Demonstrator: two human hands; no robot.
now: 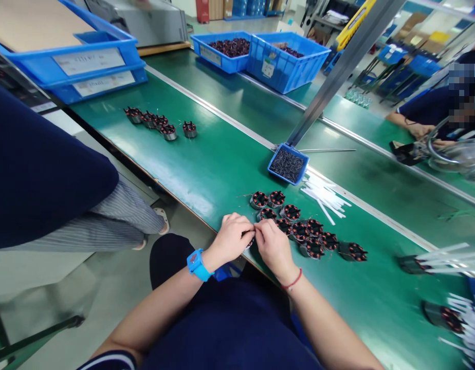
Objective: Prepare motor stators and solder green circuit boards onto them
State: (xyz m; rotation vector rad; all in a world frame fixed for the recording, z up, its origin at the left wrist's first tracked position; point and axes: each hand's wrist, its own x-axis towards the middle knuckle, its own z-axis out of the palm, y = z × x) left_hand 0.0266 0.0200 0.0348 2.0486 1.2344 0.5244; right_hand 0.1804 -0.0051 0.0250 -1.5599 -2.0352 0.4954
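Note:
My left hand (232, 237) and my right hand (274, 246) meet at the table's near edge, fingertips pinched close together. Whatever lies between the fingertips is hidden or too small to name. Below my left thumb, a sliver of a motor stator (250, 244) shows; most of it is covered. Just beyond and to the right of my hands stands a group of stators (299, 231) with copper windings and black tops. Thin wire ends stick out from some of them.
A small blue bin of black tubes (287, 164) stands at a metal post (341, 72), beside white sticks (325, 196). More stators (160, 125) sit up the green table (176, 174). Blue crates (284, 64) stand behind. One person (40, 169) is at left, another's hand (418, 131) at right.

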